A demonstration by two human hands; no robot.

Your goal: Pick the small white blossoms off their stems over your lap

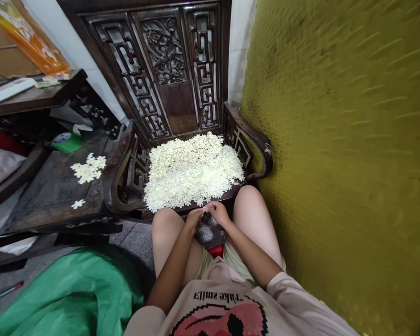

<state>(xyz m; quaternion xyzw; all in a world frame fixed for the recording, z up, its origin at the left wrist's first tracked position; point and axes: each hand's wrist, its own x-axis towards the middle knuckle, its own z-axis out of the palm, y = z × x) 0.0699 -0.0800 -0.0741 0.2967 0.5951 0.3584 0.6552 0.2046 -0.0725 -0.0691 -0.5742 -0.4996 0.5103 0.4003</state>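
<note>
My left hand (195,218) and my right hand (218,212) meet between my knees, just in front of the chair seat's edge. Their fingertips are pinched together around a small white piece (205,209), too small to make out fully. Right beyond them, a thick heap of white and pale yellow flowers (196,172) covers the seat of a dark carved wooden chair (180,107). The fingers of both hands are closed and partly hide what they hold.
To the left, a dark wooden side table (56,186) bears a small cluster of flowers (89,168), a single flower (78,204) and a green tape roll (67,142). A green sheet (77,289) lies at lower left. A yellow textured panel (336,163) stands close on the right.
</note>
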